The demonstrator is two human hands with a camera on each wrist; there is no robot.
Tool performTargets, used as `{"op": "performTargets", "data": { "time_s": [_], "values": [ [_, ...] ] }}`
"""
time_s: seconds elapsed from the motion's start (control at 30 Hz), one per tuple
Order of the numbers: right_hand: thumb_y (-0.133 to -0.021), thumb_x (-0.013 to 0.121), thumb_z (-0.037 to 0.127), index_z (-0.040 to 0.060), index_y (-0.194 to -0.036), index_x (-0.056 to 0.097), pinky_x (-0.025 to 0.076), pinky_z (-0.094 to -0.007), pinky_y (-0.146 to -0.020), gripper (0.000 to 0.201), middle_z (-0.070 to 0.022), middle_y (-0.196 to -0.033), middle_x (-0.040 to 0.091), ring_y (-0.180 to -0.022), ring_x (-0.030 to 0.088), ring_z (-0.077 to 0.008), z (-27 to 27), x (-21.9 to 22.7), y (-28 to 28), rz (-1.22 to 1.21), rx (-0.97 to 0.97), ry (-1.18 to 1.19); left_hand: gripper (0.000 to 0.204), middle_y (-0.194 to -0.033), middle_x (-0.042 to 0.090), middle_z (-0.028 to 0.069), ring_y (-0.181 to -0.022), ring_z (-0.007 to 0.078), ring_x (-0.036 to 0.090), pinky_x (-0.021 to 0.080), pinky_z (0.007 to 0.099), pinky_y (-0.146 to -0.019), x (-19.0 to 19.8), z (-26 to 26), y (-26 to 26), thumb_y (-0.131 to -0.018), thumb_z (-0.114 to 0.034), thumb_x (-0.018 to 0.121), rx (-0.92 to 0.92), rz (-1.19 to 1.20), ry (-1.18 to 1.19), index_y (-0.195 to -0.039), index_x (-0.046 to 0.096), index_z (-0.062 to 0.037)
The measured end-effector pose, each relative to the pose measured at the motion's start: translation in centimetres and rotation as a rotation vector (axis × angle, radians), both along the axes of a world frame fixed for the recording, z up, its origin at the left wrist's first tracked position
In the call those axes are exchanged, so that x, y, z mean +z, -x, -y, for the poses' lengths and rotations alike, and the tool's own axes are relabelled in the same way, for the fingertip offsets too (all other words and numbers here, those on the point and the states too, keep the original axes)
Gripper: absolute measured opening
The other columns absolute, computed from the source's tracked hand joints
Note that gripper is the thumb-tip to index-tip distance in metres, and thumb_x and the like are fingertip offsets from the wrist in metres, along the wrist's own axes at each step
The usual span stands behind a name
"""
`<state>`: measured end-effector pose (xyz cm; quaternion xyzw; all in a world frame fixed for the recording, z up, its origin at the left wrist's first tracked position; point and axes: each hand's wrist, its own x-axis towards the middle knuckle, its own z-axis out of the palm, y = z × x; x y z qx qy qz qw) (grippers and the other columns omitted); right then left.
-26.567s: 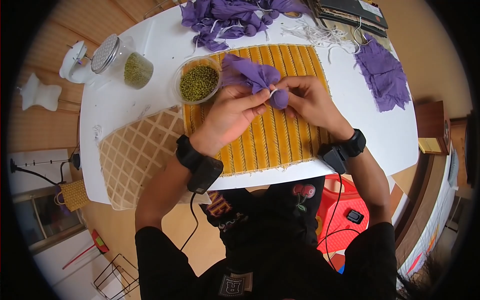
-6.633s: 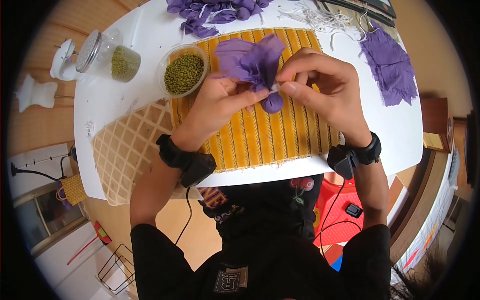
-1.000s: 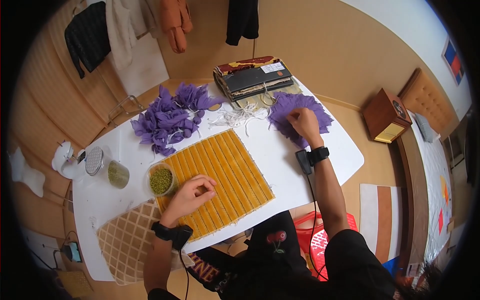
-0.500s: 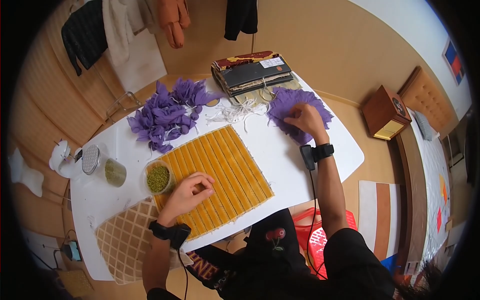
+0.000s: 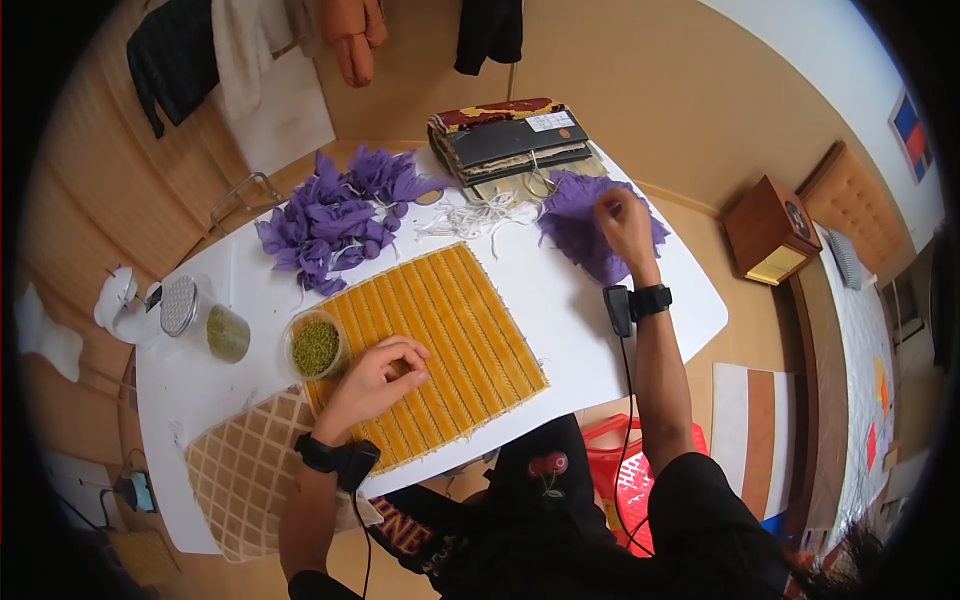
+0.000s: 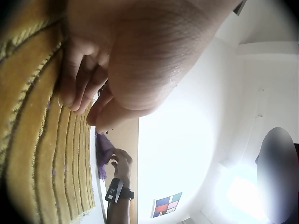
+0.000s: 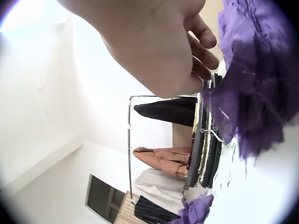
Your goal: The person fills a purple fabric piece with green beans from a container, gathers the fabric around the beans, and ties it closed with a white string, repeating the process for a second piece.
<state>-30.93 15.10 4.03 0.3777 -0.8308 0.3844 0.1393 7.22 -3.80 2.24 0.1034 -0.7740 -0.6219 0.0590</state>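
Note:
In the head view my right hand [image 5: 627, 232] is over the stack of purple cloth pieces [image 5: 580, 215] at the right of the white table. The right wrist view shows its fingers curled, and the purple cloth [image 7: 252, 84] rises to the thumb, which pinches its edge. My left hand [image 5: 378, 382] rests loosely curled on the yellow striped mat [image 5: 460, 330], holding nothing; the left wrist view shows its bent fingers [image 6: 84, 88] close over the mat. Beside that hand stands a clear tub of green beans [image 5: 315, 347].
A heap of tied purple cloth bundles [image 5: 335, 215] lies at the back left, white strings [image 5: 480, 215] at the back middle. Behind them sits a stack of dark folders [image 5: 510, 145]. A bean jar [image 5: 228, 335] lies on the left, near a tan lattice cloth [image 5: 245, 470].
Earlier both hands worked white string round a purple cloth bundle over the mat; now they are apart. Lately my right hand has shifted slightly right, lifting a cloth edge. The left stays put.

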Motion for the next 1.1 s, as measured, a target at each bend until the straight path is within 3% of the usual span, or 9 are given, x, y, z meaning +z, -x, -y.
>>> {"op": "performTargets", "data": {
  "time_s": [0.1, 0.17, 0.3, 0.4, 0.53, 0.67, 0.77, 0.93, 1.1],
  "values": [
    [-0.082, 0.063, 0.013, -0.0019, -0.084, 0.063, 0.048, -0.0328, -0.064, 0.014, -0.012, -0.077, 0.066, -0.071, 0.064, -0.0211, 1.0, 1.4, 0.6, -0.057, 0.077, 0.315, 0.009, -0.109, 0.056, 0.0042, -0.081, 0.0058, 0.053, 0.044, 0.0196, -0.064, 0.1, 0.1, -0.1, -0.088, -0.003, 0.063, 0.006, -0.014, -0.01, -0.087, 0.055, -0.0004],
    [-0.082, 0.063, 0.012, -0.0027, -0.083, 0.063, 0.048, -0.0317, -0.066, 0.015, -0.0126, -0.076, 0.066, -0.072, 0.065, -0.0216, 1.3, 4.0, 1.1, 0.263, 0.156, 0.343, 0.008, -0.108, 0.056, 0.0047, -0.082, 0.0069, 0.054, 0.045, 0.021, -0.066, 0.4, 0.0, -0.1, -0.088, -0.003, 0.063, 0.002, 0.005, 0.011, -0.087, 0.056, -0.0002],
    [-0.082, 0.062, 0.012, -0.0036, -0.085, 0.064, 0.05, -0.0323, -0.068, 0.016, -0.0142, -0.079, 0.067, -0.074, 0.066, -0.0225, 2.9, 9.1, 1.2, 0.211, 0.222, 0.286, 0.006, -0.113, 0.055, 0.0055, -0.08, 0.0039, 0.051, 0.043, 0.0172, -0.067, -0.3, 0.2, -0.2, -0.089, -0.001, 0.062, -0.019, -0.016, 0.002, -0.09, 0.057, 0.0005],
    [-0.082, 0.06, 0.012, -0.0047, -0.088, 0.066, 0.052, -0.0324, -0.068, 0.019, -0.0148, -0.08, 0.069, -0.075, 0.069, -0.0212, 3.7, 11.4, 2.2, -0.231, 0.187, -0.078, 0.01, -0.106, 0.057, 0.0062, -0.081, 0.0087, 0.055, 0.046, 0.0224, -0.069, 0.0, 0.0, -0.2, -0.088, -0.004, 0.063, 0.004, -0.02, 0.01, -0.086, 0.055, 0.0007],
    [-0.082, 0.06, 0.011, -0.0066, -0.088, 0.065, 0.052, -0.0322, -0.07, 0.019, -0.0143, -0.081, 0.069, -0.078, 0.069, -0.0214, 3.8, 14.7, -0.1, 0.019, 0.193, 0.026, 0.011, -0.102, 0.058, 0.0063, -0.081, 0.0089, 0.054, 0.047, 0.023, -0.069, -0.1, 0.1, -0.3, -0.088, -0.005, 0.064, 0.012, -0.06, 0.007, -0.085, 0.055, 0.0011],
    [-0.086, 0.059, 0.011, -0.0052, -0.089, 0.064, 0.052, -0.0297, -0.067, 0.018, -0.012, -0.083, 0.069, -0.078, 0.068, -0.0182, 4.4, 14.3, -1.7, -0.08, 0.25, 0.02, 0.012, -0.101, 0.059, 0.0053, -0.081, 0.0088, 0.054, 0.047, 0.024, -0.07, -0.5, 0.3, -0.2, -0.09, -0.008, 0.063, -0.017, -0.084, 0.081, -0.087, 0.057, 0.0011],
    [-0.091, 0.058, 0.014, -0.0014, -0.094, 0.062, 0.05, -0.0265, -0.064, 0.016, -0.0073, -0.087, 0.066, -0.081, 0.066, -0.0141, 5.3, 14.0, -6.0, 0.279, 0.429, 0.043, 0.013, -0.103, 0.059, 0.0044, -0.081, 0.0087, 0.055, 0.046, 0.0236, -0.07, -0.9, -0.1, 0.0, -0.092, -0.012, 0.062, 0.064, -0.073, -0.078, -0.09, 0.06, 0.001],
    [-0.097, 0.054, 0.016, 0.0049, -0.097, 0.056, 0.048, -0.0235, -0.064, 0.012, 0.0012, -0.087, 0.056, -0.079, 0.056, -0.0077, 6.8, 13.6, -11.9, 0.711, 0.836, 0.01, 0.052, -0.123, 0.055, 0.0073, -0.105, 0.013, 0.056, 0.046, 0.0269, -0.076, -0.1, -0.9, 0.1, -0.091, -0.025, 0.065, 0.228, -0.159, -0.016, -0.134, 0.045, -0.0043],
    [-0.095, 0.052, 0.015, 0.004, -0.093, 0.053, 0.046, -0.0247, -0.06, 0.012, -0.0002, -0.082, 0.053, -0.071, 0.053, -0.009, 8.7, 12.2, -14.1, 1.022, 1.299, -0.032, 0.057, -0.128, 0.052, 0.01, -0.114, 0.0163, 0.052, 0.045, 0.0288, -0.087, -1.1, -1.4, 0.6, -0.092, -0.026, 0.065, 0.371, -0.385, -0.138, -0.136, 0.041, 0.0001]
  ]
}}
